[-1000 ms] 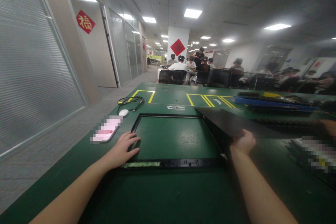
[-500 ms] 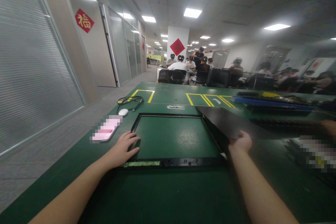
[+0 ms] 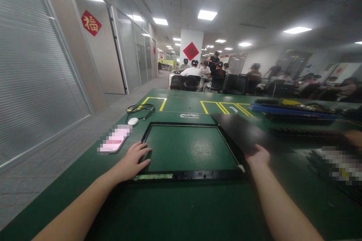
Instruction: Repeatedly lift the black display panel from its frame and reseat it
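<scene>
A thin black rectangular frame (image 3: 209, 175) lies flat on the green table (image 3: 181, 211), its middle showing the tabletop. A pale green strip (image 3: 154, 177) runs along the left part of its near bar. My left hand (image 3: 133, 161) rests on the frame's left side with its fingers spread. At the right, my right hand (image 3: 258, 156) grips the near edge of a dark flat panel (image 3: 240, 130), thumb on top and the other fingers hidden beneath. The tilted panel slopes beside the frame's right side. A small whitish tab (image 3: 241, 168) shows at the frame's near right corner.
Left of the frame lie a pink phone (image 3: 115, 139), a white rounded object (image 3: 132, 121) and a coiled black cable (image 3: 141, 109). A blue tray (image 3: 294, 110) with dark parts stands back right. Another person's hand (image 3: 353, 136) shows at the right edge.
My right hand has moved slightly down and left, and the panel's near edge has dropped closer to the table. My left hand and the frame have stayed almost still.
</scene>
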Tool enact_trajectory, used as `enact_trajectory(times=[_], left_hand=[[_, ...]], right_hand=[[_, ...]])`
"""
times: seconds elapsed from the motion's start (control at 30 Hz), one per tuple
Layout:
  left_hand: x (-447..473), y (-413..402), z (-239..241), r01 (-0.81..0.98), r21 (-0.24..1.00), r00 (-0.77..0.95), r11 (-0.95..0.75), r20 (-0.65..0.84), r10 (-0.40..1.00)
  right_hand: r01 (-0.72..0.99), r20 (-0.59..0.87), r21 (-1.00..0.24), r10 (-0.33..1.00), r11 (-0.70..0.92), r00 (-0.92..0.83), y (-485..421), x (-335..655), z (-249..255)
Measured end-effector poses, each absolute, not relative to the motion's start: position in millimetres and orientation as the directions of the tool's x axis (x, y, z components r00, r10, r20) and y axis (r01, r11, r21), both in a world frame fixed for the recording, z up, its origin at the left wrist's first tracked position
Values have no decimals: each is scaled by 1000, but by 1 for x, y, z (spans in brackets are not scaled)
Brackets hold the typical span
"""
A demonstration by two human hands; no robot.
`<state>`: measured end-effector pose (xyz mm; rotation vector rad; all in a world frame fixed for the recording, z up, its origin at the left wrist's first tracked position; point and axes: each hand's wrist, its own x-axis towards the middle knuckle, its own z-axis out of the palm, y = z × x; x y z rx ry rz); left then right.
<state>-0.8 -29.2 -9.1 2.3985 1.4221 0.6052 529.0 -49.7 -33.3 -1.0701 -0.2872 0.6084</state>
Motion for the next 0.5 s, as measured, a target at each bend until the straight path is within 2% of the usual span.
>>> enact_trajectory(times=[0.07, 0.13, 0.3, 0.5], left_hand=[[1, -31, -7, 772, 424, 434, -474, 195, 880], [2, -32, -4, 787, 393, 443, -475, 177, 879], [3, -33, -2, 797, 381, 437, -469, 172, 883], [1, -32, -3, 797, 400, 424, -453, 164, 891]], right_hand=[[-495, -248, -792, 553, 357, 796, -50, 526, -30], [-597, -343, -700, 549, 392, 762, -51, 522, -25], [-656, -402, -627, 548, 419, 734, -56, 515, -16], [-655, -356, -621, 589, 431, 725, -60, 510, -12]])
